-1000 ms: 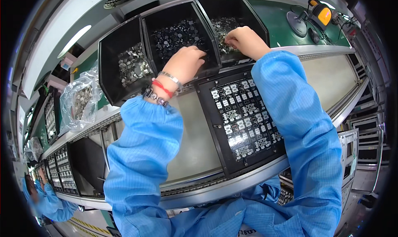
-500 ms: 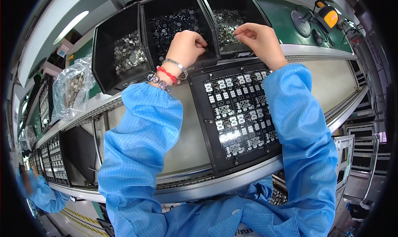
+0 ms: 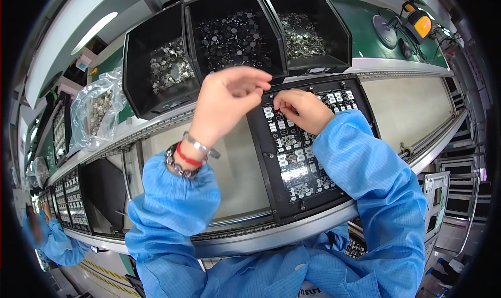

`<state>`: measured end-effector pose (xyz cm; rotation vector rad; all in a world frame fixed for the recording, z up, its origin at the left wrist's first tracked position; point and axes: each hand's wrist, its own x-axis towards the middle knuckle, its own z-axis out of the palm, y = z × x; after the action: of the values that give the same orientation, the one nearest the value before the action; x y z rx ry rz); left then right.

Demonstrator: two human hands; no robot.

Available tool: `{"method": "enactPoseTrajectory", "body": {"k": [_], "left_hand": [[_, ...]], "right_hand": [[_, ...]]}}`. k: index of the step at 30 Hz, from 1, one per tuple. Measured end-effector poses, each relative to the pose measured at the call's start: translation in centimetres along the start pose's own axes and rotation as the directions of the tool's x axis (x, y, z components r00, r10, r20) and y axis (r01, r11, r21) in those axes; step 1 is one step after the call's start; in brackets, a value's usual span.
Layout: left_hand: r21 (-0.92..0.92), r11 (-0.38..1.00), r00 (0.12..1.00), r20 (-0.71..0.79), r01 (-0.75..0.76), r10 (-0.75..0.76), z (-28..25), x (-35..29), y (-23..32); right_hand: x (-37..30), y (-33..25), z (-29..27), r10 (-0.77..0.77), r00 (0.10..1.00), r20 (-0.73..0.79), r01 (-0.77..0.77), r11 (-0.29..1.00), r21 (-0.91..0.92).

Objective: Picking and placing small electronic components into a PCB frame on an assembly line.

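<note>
My right hand (image 3: pixel 302 109) is over the upper left part of a dark circuit board panel (image 3: pixel 298 159). Its thumb and fingers are pinched together, and whatever they hold is too small to make out. My left hand (image 3: pixel 225 100), with a metal bangle, a red cord and a beaded bracelet at its wrist, is just left of the panel's upper edge. Its fingers curl toward the thumb, their inside partly hidden. White pads and small parts in rows cover the panel, which sits in a black frame (image 3: pixel 269 180). Behind my left hand stands a black bin (image 3: pixel 271 52) of dark round pieces.
A left bin (image 3: pixel 136 68) and a right bin (image 3: pixel 339 42) hold small silvery metal pieces. A clear plastic bag (image 3: pixel 86 126) lies left of them. A yellow-black device (image 3: pixel 419 22) stands at the back right. Metal rails (image 3: pixel 308 227) border the line. Another person's blue sleeve (image 3: pixel 60 246) shows far left.
My right hand has come down and left from the right bin to the panel. The left hand has pulled back from the middle bin toward me. The view has shifted slightly.
</note>
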<state>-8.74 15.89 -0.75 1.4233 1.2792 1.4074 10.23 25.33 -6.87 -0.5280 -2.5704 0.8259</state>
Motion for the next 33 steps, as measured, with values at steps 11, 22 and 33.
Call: {"method": "enactPoseTrajectory", "body": {"k": [11, 22, 33], "left_hand": [[0.002, 0.997, 0.991, 0.107, 0.080, -0.080, -0.8, -1.8, -4.0], [0.176, 0.970, 0.978, 0.092, 0.168, -0.186, -0.2, -1.4, -4.3], [0.296, 0.951, 0.995, 0.017, 0.092, -0.102, 0.9, -0.8, -4.3]], "right_hand": [[0.3, -0.5, 0.2, -0.031, 1.000, -0.007, 0.030, 0.996, -0.089], [0.7, -0.7, -0.3, -0.003, 0.998, 0.070, 0.010, 0.995, -0.103], [0.6, -0.2, -0.1, -0.015, 0.999, 0.035, 0.018, 0.995, -0.097]]}}
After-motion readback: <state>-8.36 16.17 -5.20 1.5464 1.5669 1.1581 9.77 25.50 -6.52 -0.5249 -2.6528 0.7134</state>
